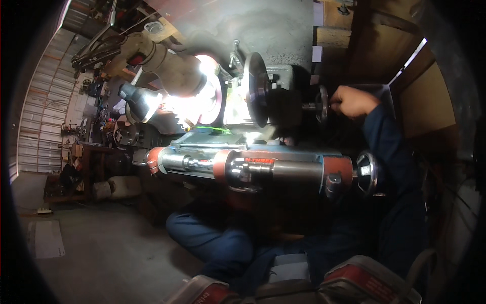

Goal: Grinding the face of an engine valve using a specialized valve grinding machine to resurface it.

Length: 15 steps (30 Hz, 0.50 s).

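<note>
My right hand reaches out at the far right with its fingers curled closed at the rim of a dark handwheel, seemingly on its crank handle. The wheel sits on the right end of a workshop machine. To its left stands a large round disc, edge-on, facing a brightly lit spindle head. A lamp throws strong light there. Nearer to me lies a long steel cylinder in red-orange collars, with a chrome handwheel at its right end. My left hand does not show.
Tools and parts crowd a bench at the left, by a corrugated wall. A wooden cabinet stands at the far right. Below, my blue-clothed leg shows over the concrete floor.
</note>
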Tool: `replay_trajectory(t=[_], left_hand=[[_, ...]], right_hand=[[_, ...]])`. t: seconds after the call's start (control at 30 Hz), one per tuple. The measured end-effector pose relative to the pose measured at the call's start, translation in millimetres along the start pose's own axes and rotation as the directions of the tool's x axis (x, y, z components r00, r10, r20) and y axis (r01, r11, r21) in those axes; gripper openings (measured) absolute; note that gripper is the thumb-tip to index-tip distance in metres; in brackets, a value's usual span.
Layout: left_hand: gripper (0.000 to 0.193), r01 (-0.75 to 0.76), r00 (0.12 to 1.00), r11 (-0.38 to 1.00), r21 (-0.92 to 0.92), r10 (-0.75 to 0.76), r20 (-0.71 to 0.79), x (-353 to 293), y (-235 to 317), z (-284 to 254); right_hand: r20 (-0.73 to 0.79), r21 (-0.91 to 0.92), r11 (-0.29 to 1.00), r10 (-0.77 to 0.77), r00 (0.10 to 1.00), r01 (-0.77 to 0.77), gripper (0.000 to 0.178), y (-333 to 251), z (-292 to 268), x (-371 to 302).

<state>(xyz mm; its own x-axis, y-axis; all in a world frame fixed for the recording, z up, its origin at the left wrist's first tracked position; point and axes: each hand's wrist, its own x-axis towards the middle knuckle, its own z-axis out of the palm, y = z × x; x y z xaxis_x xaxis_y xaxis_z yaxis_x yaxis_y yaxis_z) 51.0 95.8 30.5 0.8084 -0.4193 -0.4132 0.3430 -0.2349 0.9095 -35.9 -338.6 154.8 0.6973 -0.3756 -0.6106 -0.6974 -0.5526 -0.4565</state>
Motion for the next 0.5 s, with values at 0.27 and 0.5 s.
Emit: replay_trajectory(t=[0.27, 0.5], left_hand=[[0.04, 0.399, 0.917, 0.8, -0.449, -0.358, 0.177, -6, 23, 13], [0.052, 0.548, 0.707, 0.833, -0.077, -0.412, 0.574, 17, -48, -18]], right_hand=[[-0.126, -0.174, 0.981, -0.107, 0.986, 0.084, 0.02, -8, 4, -3], [-0.081, -0.104, 0.992, -0.085, 0.993, 0.076, 0.022, -3, 4, 4]])
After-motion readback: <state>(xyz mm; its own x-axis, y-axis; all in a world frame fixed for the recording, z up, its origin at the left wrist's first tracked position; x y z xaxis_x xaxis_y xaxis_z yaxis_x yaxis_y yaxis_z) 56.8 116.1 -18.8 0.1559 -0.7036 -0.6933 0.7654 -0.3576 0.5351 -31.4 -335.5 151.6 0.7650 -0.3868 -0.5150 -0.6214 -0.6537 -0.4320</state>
